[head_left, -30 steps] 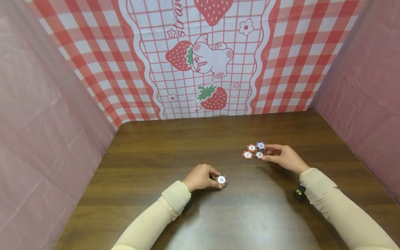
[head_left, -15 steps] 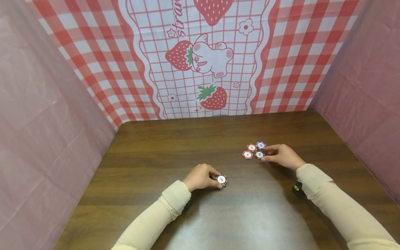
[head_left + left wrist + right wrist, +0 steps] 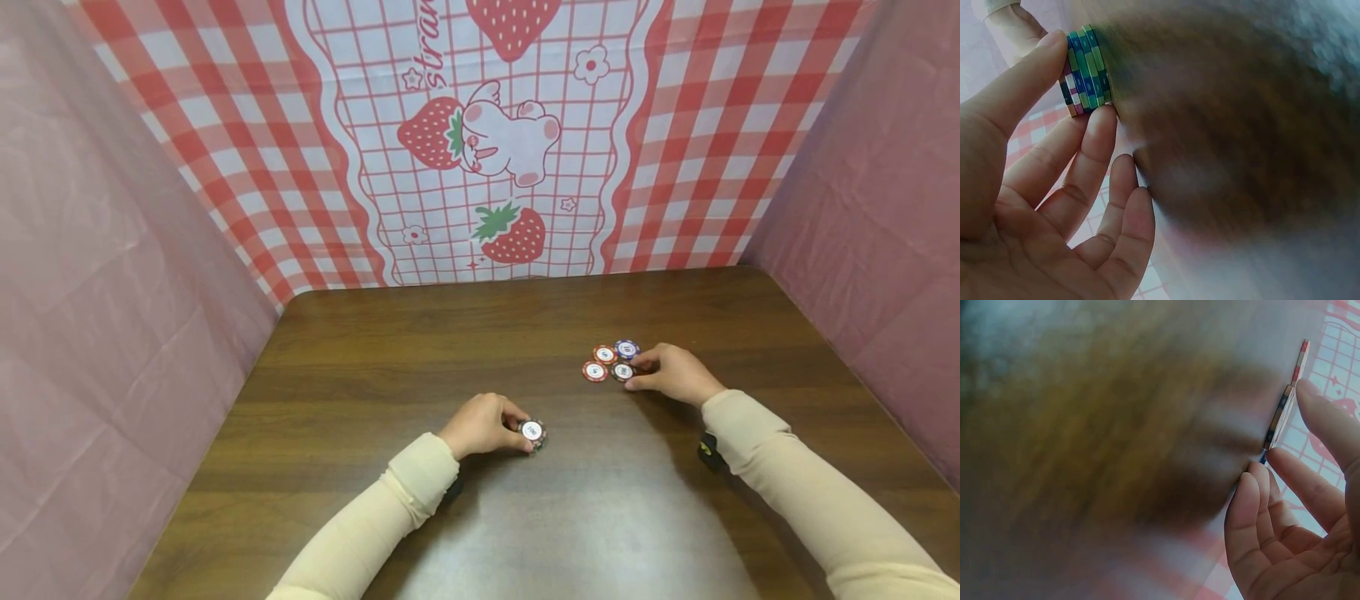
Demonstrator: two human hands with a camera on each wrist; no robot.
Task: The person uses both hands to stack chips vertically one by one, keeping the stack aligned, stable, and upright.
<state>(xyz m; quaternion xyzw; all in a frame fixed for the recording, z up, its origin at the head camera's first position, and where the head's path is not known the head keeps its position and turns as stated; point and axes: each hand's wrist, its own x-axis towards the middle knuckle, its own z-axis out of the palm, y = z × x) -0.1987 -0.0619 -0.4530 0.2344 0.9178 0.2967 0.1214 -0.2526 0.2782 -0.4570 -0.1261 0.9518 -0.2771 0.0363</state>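
My left hand [image 3: 480,425] pinches a short stack of poker chips [image 3: 532,430] between thumb and fingers, low over the table. A dark chip marked 100 tops it; in the left wrist view, green-and-blue edges [image 3: 1088,69] show below. Farther right, my right hand [image 3: 678,375] has its thumb and index finger around the edge of a dark poker chip [image 3: 622,372], which lies flat. Two red chips, one nearer [image 3: 595,372] and one farther [image 3: 604,355], lie left of it, and a blue chip [image 3: 627,348] sits behind it. These form a tight cluster.
The brown wooden table [image 3: 390,350] runs back to a red-and-white checked strawberry cloth [image 3: 517,233]. Pink curtains stand on the left [image 3: 112,292] and on the right [image 3: 877,200].
My right hand has shifted slightly left, bringing its thumb and index finger closer around the dark chip. My left hand and its stack stay where they were.
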